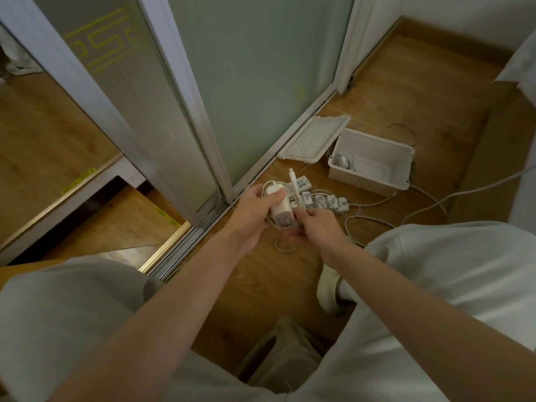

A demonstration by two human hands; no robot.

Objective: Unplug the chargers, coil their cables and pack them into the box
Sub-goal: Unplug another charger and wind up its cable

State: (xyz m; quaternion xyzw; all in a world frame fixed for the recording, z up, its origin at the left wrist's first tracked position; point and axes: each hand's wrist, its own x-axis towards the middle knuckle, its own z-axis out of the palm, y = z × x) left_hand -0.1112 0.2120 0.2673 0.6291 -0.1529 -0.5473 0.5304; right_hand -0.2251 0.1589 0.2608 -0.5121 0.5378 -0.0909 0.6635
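Note:
My left hand (255,210) grips a white charger brick (280,210) with its prongs pointing toward me. Loops of its thin white cable (285,245) hang around and below the brick, and the cable's plug end (292,175) sticks up behind it. My right hand (314,224) pinches the cable just right of the brick. Behind the hands a white power strip (327,203) lies on the floor with several chargers plugged in. The open white box (371,163) stands to the right, with one coiled charger (343,162) in its left end.
The box's perforated lid (314,139) leans by the sliding glass door (255,82). Loose white cords (429,204) trail over the wooden floor right of the strip. A second small socket block (303,184) lies by the door track. My knees and a slipper (329,288) fill the foreground.

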